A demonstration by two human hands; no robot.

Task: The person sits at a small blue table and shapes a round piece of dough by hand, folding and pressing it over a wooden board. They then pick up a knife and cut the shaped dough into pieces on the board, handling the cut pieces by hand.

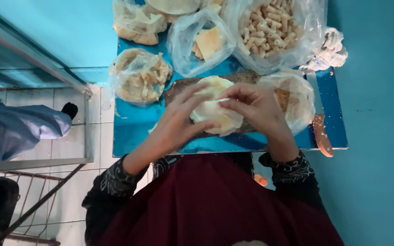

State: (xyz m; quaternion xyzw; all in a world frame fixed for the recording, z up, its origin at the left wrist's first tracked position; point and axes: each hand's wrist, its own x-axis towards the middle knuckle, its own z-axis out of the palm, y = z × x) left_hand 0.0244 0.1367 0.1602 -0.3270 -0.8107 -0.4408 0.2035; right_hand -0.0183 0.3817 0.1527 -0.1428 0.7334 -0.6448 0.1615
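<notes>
Both hands meet over a dark wooden board [173,89] on a small blue table [133,123]. My left hand [178,119] cups a pale round piece of dough [215,114] from the left and below. My right hand [256,105] pinches the top edge of the same dough with thumb and fingers. A second pale dough round [215,83] lies on the board just beyond my fingers.
Clear plastic bags hold tube-shaped crackers [270,27], flat yellow pieces [206,43], fried strips [140,82] and crumbs [292,98]. A knife with an orange handle [320,132] lies at the table's right edge. A person's blue sleeve [19,127] reaches in at left near a metal frame [46,161].
</notes>
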